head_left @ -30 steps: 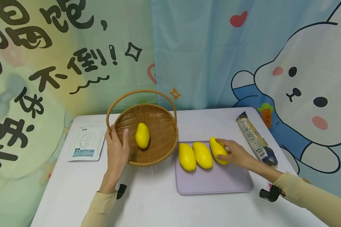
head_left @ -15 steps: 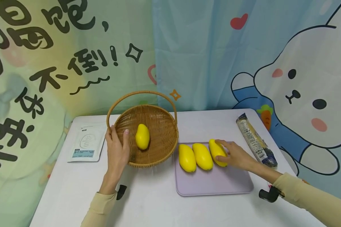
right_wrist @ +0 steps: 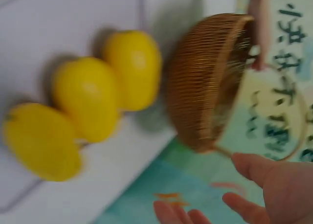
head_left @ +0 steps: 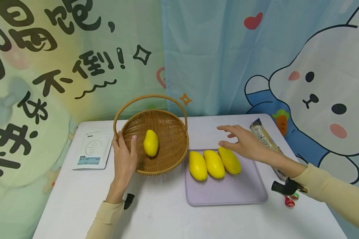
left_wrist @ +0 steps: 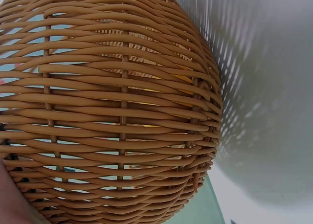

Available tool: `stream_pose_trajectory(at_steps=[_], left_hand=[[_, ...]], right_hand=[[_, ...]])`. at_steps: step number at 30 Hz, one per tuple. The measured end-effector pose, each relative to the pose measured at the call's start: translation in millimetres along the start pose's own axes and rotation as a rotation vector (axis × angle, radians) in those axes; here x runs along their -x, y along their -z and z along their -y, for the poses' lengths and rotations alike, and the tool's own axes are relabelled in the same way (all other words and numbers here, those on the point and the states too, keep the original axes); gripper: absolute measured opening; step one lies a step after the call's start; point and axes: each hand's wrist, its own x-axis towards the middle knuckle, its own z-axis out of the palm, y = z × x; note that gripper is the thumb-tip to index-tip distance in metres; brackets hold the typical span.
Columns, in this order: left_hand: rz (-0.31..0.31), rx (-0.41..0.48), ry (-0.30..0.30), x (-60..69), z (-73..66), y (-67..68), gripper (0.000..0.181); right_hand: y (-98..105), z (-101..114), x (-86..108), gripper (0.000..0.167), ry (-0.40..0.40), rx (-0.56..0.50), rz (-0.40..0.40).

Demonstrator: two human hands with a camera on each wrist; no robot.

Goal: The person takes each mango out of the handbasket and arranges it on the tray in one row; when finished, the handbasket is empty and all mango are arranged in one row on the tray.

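Observation:
My left hand grips the left rim of a brown wicker basket, thumb on the inside. The basket is tilted so its inside faces me, and one yellow mango lies in it. Only the woven outer wall of the basket fills the left wrist view. On the lilac tray, three mangoes lie side by side. My right hand is above the tray's far right corner, apart from the rightmost mango, with fingers extended and nothing held.
A white pouch lies on the table left of the basket. To the right, a long dark-and-gold packet is partly behind my right arm. Small red and green wrapped candies lie near that forearm. A printed curtain hangs behind the table.
My right hand has let go of the rightmost mango and lifted up and away from it. The mango stays on the tray. My left hand and the basket have hardly moved.

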Motion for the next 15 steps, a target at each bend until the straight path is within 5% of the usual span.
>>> stream_pose_trajectory(at_steps=[7, 15], left_hand=[[-0.006, 0.0, -0.009, -0.9, 0.1, 0.7, 0.082], [-0.015, 0.005, -0.013, 1.1, 1.1, -0.5, 0.08]], right_hand=[[20.6, 71.1, -30.0, 0.057, 0.074, -0.115, 0.136], [22.5, 124.0, -77.4, 0.058, 0.196, -0.02, 0.229]])
